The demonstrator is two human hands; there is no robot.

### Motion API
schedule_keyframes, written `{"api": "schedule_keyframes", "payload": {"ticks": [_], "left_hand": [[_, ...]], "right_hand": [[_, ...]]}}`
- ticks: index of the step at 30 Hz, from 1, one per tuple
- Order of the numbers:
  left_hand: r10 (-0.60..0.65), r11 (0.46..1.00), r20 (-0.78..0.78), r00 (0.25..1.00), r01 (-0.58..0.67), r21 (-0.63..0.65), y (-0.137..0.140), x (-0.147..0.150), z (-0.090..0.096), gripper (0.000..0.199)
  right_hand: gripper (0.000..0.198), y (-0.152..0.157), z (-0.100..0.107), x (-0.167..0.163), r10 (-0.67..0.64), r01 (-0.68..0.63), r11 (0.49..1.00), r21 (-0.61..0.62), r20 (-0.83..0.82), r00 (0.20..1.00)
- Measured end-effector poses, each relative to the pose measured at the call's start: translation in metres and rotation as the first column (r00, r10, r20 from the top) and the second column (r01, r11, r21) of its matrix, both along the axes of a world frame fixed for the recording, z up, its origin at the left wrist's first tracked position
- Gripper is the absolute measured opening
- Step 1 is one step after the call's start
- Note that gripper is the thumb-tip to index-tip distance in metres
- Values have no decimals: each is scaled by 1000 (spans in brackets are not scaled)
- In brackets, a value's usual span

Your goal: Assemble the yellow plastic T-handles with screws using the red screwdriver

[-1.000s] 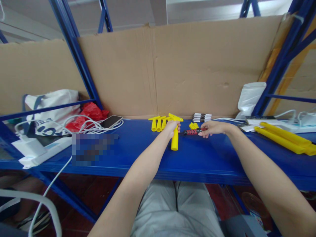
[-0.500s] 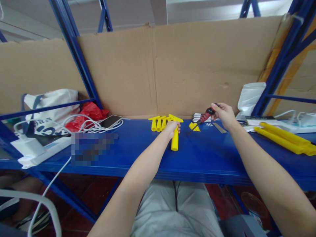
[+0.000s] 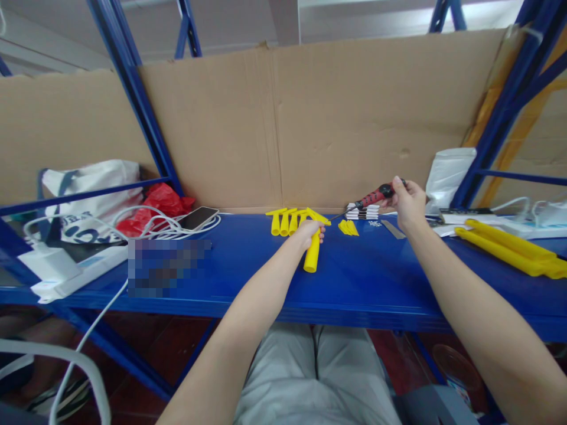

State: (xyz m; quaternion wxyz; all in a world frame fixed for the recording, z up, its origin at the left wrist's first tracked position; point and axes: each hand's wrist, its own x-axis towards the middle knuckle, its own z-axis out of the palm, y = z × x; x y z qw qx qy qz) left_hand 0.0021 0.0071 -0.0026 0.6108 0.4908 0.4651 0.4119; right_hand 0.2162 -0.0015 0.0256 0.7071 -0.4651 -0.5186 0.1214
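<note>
My left hand point(image 3: 311, 232) is closed around a yellow T-shaped scraper point(image 3: 312, 258), its round handle pointing toward me and its flat head at the far end. My right hand point(image 3: 408, 202) grips a screwdriver point(image 3: 372, 198) by the black end of its red and black handle. The shaft slants down to the left, and its tip is at or close to the scraper's head; contact cannot be made out. Several similar yellow scrapers point(image 3: 284, 224) lie in a row just left of and behind my left hand. Small yellow flat pieces point(image 3: 348, 228) rest between my hands.
Behind the screwdriver are stacked small white packets point(image 3: 367, 212), tiny white bits point(image 3: 374, 224) and a thin metal strip point(image 3: 393, 229). Long yellow parts point(image 3: 509, 248) lie at right. A phone point(image 3: 200, 218), white cables and a power strip point(image 3: 84, 268) occupy the left. Cardboard point(image 3: 336, 124) walls the back.
My right hand has moved slightly right and up, and the screwdriver has swung flatter, its tip now up at the scraper's head. The held scraper has tilted a little, its handle end shifting left.
</note>
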Motion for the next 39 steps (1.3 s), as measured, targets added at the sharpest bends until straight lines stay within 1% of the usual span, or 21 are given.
{"api": "schedule_keyframes", "payload": {"ticks": [4, 12, 18, 22, 32, 37, 39], "left_hand": [[-18, 1000, -6, 1000, 18, 8, 0, 0, -1, 17], [-31, 1000, -1, 1000, 31, 4, 0, 1, -1, 18], [-32, 999, -28, 999, 32, 3, -2, 1, 0, 19], [-34, 999, -21, 999, 34, 3, -3, 1, 1, 18], [-48, 999, 2, 999, 48, 6, -1, 1, -1, 17], [-59, 998, 43, 997, 59, 7, 1, 1, -3, 15], [-47, 999, 64, 997, 48, -12, 2, 1, -4, 14]], "right_hand": [[50, -2, 0, -3, -18, 18, 1000, -23, 8, 1000], [45, -2, 0, -1, 15, -15, 1000, 0, -49, 999], [45, 5, -3, -2, 86, -68, 989, 132, -131, 988], [46, 6, -3, -2, 127, -99, 980, 172, -159, 979], [40, 9, -4, 1, 130, -102, 979, 176, -156, 979], [40, 7, -3, 0, 124, -94, 979, 180, -161, 979], [40, 6, -3, 0, 122, -92, 979, 183, -158, 980]]}}
